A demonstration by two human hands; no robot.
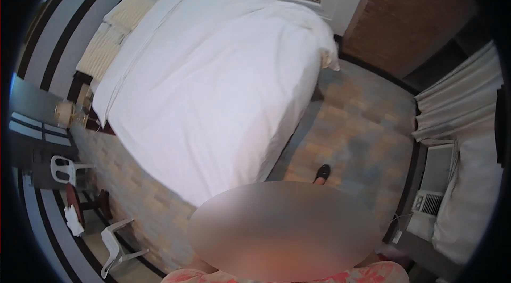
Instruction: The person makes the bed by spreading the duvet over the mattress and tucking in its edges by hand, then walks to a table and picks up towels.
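Neither my left hand nor my right hand can be seen, as a blurred oval covers the lower middle of the view. Just beyond that blur lies a large bed with a white duvet [207, 81], its surface slightly wrinkled and its near edge hanging down. Two striped cream pillows, a far pillow [130, 9] and a near pillow [101, 49], rest at the head of the bed. A foot in a black shoe [323, 171] stands on the floor past the blur. Patterned pink and cream clothing [386, 271] shows along the bottom edge.
Wood-patterned floor [351, 118] runs around the bed. At the left are a lamp [65, 114], a white plastic chair [64, 169], a brown table [74, 200] with white cloth, and another white chair [113, 248]. Curtains [458, 97] and an air conditioner [427, 202] line the right.
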